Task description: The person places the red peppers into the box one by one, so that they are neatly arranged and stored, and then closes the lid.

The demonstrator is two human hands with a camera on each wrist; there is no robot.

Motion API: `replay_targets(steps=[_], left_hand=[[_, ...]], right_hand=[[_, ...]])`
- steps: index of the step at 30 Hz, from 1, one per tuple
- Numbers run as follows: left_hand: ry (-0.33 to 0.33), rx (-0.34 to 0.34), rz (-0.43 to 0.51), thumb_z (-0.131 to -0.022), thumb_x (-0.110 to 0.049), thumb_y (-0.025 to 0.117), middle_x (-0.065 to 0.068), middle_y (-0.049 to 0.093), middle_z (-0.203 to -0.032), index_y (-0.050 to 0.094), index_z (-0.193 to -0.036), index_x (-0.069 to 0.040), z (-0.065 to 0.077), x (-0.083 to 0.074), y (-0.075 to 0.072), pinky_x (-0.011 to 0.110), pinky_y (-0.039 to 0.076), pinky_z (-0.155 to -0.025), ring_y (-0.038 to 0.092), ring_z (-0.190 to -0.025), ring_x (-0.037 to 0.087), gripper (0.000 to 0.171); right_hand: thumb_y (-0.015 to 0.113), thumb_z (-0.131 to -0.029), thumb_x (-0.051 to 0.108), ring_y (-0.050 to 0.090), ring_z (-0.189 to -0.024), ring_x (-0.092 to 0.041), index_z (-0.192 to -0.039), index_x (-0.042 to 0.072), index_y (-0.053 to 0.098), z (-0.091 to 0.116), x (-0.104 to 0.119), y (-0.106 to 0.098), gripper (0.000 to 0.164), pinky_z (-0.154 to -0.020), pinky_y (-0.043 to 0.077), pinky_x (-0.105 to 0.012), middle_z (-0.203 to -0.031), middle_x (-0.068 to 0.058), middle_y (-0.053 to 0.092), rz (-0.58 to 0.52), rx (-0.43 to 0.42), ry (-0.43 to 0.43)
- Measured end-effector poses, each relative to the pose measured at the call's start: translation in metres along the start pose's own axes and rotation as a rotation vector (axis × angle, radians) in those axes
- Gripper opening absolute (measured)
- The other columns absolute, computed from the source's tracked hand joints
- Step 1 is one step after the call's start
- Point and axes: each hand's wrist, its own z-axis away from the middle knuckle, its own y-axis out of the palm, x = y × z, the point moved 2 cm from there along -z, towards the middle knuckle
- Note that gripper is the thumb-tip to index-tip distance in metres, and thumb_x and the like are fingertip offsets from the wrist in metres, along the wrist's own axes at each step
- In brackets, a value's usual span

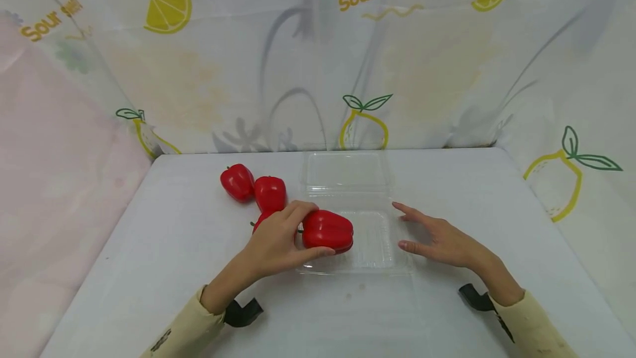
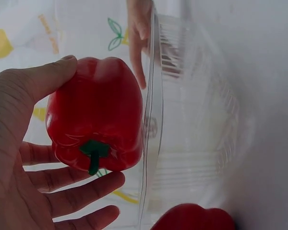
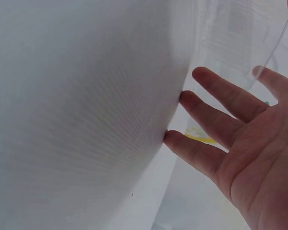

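A glossy red bell pepper (image 1: 328, 230) with a green stem is held between the thumb and fingers of my left hand (image 1: 275, 245). It is over the left part of a clear plastic clamshell box (image 1: 380, 236), whose lid (image 1: 348, 171) lies folded back behind. In the left wrist view the pepper (image 2: 96, 110) appears beside the box's rim (image 2: 151, 124). My right hand (image 1: 442, 242) has its fingers spread at the box's right side. The right wrist view has that hand (image 3: 249, 139) holding nothing; whether a finger touches the box, I cannot tell.
Left of the box lie a red pepper (image 1: 237, 183) at the back, another pepper (image 1: 270, 193) beside it, and a third pepper (image 1: 260, 218) partly hidden by my left hand. The white table (image 1: 164, 269) ends at a lemon-printed cloth (image 1: 213, 82).
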Motion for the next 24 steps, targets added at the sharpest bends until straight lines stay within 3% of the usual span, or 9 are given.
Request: replay_targets(steps=[14, 24], left_hand=[[0.006, 0.056, -0.005, -0.070, -0.048, 0.085, 0.000, 0.062, -0.117, 0.055, -0.127, -0.014, -0.011, -0.016, 0.017, 0.025, 0.056, -0.074, 0.062, -0.092, 0.009, 0.073], [0.007, 0.077, 0.011, -0.074, -0.050, 0.082, 0.000, 0.061, -0.118, 0.054, -0.129, -0.014, -0.015, -0.018, 0.028, 0.023, 0.055, -0.074, 0.062, -0.091, 0.007, 0.071]], right_hand=[[0.067, -0.091, 0.047, 0.047, -0.132, -0.031, -0.156, 0.027, 0.028, 0.000, -0.001, 0.000, 0.078, -0.101, 0.036, -0.064, -0.138, -0.008, 0.056, 0.011, -0.008, -0.025], [0.067, -0.091, 0.046, 0.047, -0.132, -0.031, -0.156, 0.027, 0.027, 0.000, 0.000, 0.000, 0.079, -0.101, 0.037, -0.064, -0.138, -0.008, 0.056, 0.009, -0.007, -0.032]])
